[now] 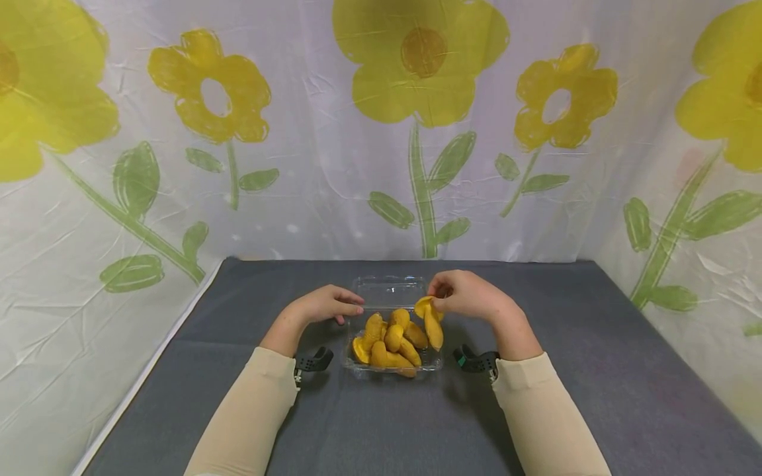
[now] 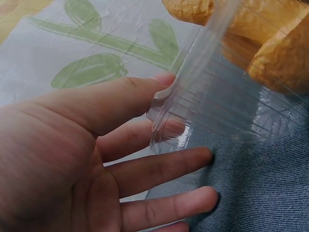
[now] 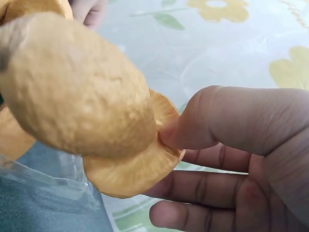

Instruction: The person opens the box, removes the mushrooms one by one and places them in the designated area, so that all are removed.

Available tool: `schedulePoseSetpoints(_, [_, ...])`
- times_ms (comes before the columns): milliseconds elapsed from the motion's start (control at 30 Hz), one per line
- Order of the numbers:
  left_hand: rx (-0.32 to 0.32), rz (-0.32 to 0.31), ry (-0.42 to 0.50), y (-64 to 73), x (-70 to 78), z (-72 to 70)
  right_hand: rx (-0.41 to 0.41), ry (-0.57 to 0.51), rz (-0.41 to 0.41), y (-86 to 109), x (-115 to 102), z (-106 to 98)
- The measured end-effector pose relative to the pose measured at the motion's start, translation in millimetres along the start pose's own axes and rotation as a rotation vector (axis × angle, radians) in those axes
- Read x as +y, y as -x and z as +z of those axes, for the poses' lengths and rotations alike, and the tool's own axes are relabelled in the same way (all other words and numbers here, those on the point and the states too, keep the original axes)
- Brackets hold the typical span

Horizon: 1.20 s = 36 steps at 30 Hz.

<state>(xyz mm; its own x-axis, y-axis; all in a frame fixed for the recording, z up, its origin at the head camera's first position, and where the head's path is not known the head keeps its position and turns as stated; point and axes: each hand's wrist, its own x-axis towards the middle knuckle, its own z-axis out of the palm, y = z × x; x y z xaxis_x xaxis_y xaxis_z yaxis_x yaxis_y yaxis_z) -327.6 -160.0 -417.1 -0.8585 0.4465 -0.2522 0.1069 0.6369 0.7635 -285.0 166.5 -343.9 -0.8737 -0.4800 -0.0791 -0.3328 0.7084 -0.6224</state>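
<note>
A clear plastic clamshell box (image 1: 352, 364) sits on the dark cloth, holding several yellow-brown mushrooms (image 1: 379, 354). At its left side, my left hand (image 1: 324, 305) pinches the rim between thumb and index finger; the left wrist view shows the other fingers extended along the outer wall (image 2: 193, 116). My right hand (image 1: 474, 295) grips one mushroom (image 1: 433, 330) by its flared cap, over the box's right edge. In the right wrist view the thumb presses the underside of the cap (image 3: 130, 179), and the thick stem points away from the hand.
The box's transparent lid (image 1: 389, 289) stands open toward the back. Dark grey cloth (image 1: 381, 430) covers the table. Behind and beside it hangs a pale curtain (image 1: 297, 198) printed with yellow flowers. Each wrist wears a black strap (image 1: 315, 360).
</note>
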Motion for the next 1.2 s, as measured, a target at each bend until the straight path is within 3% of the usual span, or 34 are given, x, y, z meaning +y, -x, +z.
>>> schedulePoseSetpoints(767, [0.004,-0.006,-0.005,-0.6,-1.0,-0.8,0.113,0.045,0.037,9.1,11,-14])
schedulePoseSetpoints(1200, [0.009,-0.008,-0.017,0.9,1.0,-0.5,0.129,0.071,0.079,9.4,15,-18])
